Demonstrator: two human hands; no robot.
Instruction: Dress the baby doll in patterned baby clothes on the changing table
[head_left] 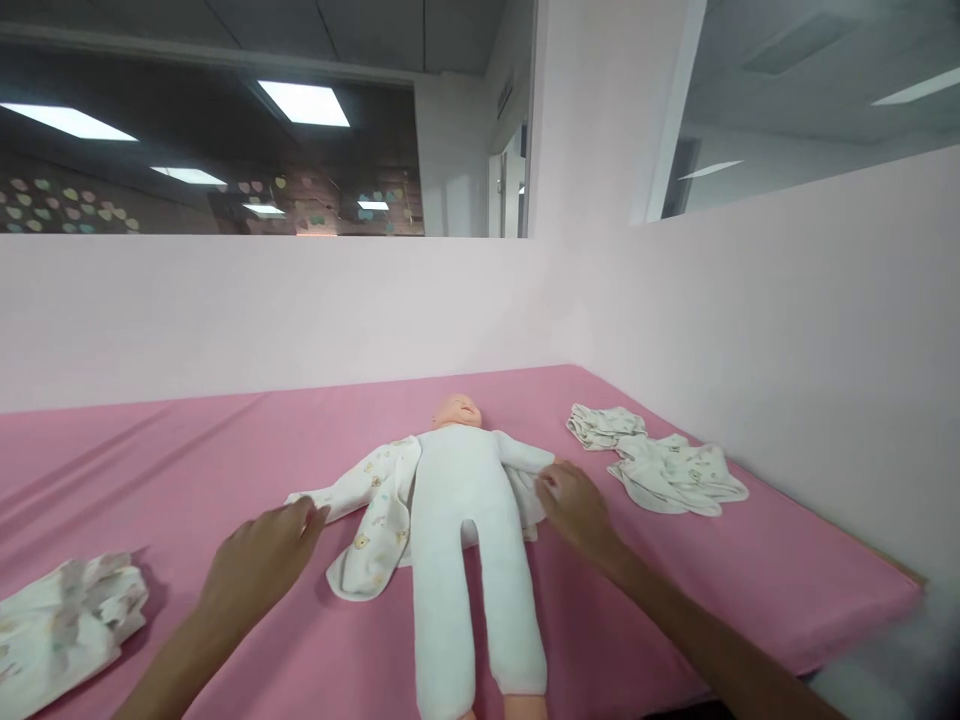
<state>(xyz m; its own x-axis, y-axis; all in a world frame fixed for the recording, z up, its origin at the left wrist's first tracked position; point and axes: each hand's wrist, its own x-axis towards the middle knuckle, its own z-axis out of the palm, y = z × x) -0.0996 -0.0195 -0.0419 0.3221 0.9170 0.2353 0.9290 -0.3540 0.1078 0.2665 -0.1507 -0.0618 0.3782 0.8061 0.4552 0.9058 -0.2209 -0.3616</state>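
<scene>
A baby doll (469, 480) with a white cloth body lies on its back, head toward the wall. A white patterned baby shirt (382, 510) covers its arm on the left side of the view and spreads open beside the torso. Part of the shirt shows from under the doll on the right. My left hand (262, 560) is closed in a pinch at the end of the shirt's sleeve. My right hand (577, 505) is closed beside the doll's other arm (525, 455), which is outside the sleeve; its curled fingers hide what they grip.
The doll lies on a pink-covered padded table (247, 430). Folded patterned baby clothes (679, 475) lie at the right, with a smaller bundle (604, 425) behind them. Another crumpled garment (71, 620) is at the lower left. White walls (300, 310) with windows border the back and right.
</scene>
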